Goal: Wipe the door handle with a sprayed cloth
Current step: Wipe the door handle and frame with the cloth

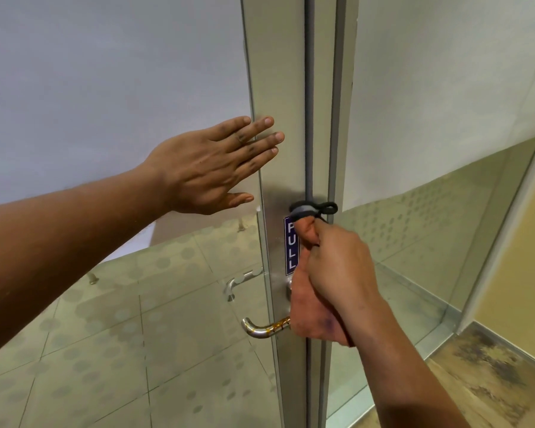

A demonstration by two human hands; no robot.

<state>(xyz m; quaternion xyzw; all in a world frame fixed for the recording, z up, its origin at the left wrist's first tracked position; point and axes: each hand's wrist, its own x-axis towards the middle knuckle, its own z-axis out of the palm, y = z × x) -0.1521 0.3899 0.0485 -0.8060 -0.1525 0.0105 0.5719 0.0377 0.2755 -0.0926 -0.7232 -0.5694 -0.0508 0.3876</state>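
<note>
A chrome lever door handle (257, 329) sticks out to the left from the metal door stile (278, 72); its inner end is hidden behind my right hand. My right hand (331, 282) is a closed fist in front of the stile, just right of the handle. It grips a dark grey cloth (306, 210), and a fold of the cloth pokes out above the thumb. My left hand (204, 171) lies flat with fingers spread on the frosted glass and the stile's edge, above the handle.
A blue PULL sticker (291, 242) sits on the stile above the handle. A second lever (238, 281) shows through the glass on the far side. The door frame post (337, 118) stands right of the stile, with a glass side panel (430, 242) beyond it.
</note>
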